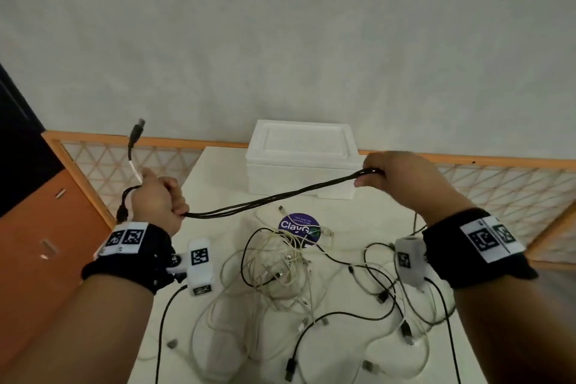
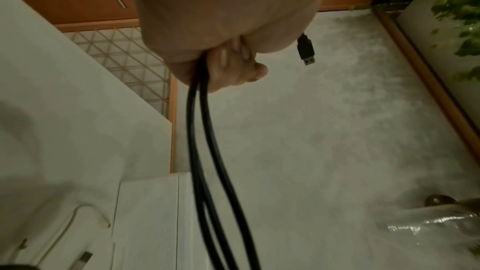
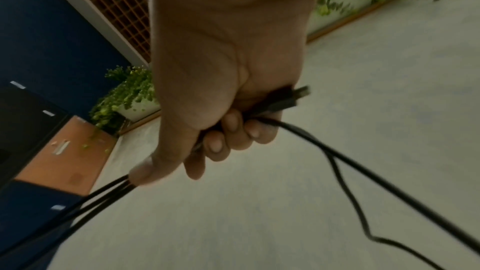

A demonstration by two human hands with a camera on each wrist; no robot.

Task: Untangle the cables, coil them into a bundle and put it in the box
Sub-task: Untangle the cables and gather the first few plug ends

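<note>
Several strands of black cable (image 1: 274,198) stretch between my two hands above the table. My left hand (image 1: 162,199) grips one end of the folded strands (image 2: 200,130), and a black USB plug (image 1: 138,129) sticks up past it, seen too as a plug (image 2: 306,49) in the left wrist view. My right hand (image 1: 396,174) grips the other end (image 3: 259,122), with a plug (image 3: 291,100) poking out of the fist. A tangle of white and black cables (image 1: 286,268) lies on the table below. The white foam box (image 1: 300,159), lid on, stands at the table's far edge.
A purple round sticker (image 1: 299,227) lies under the tangle. The white table (image 1: 218,171) ends at an orange-framed lattice rail (image 1: 131,159). An orange cabinet (image 1: 46,243) stands to the left. Green plants (image 3: 124,95) show in the wrist views.
</note>
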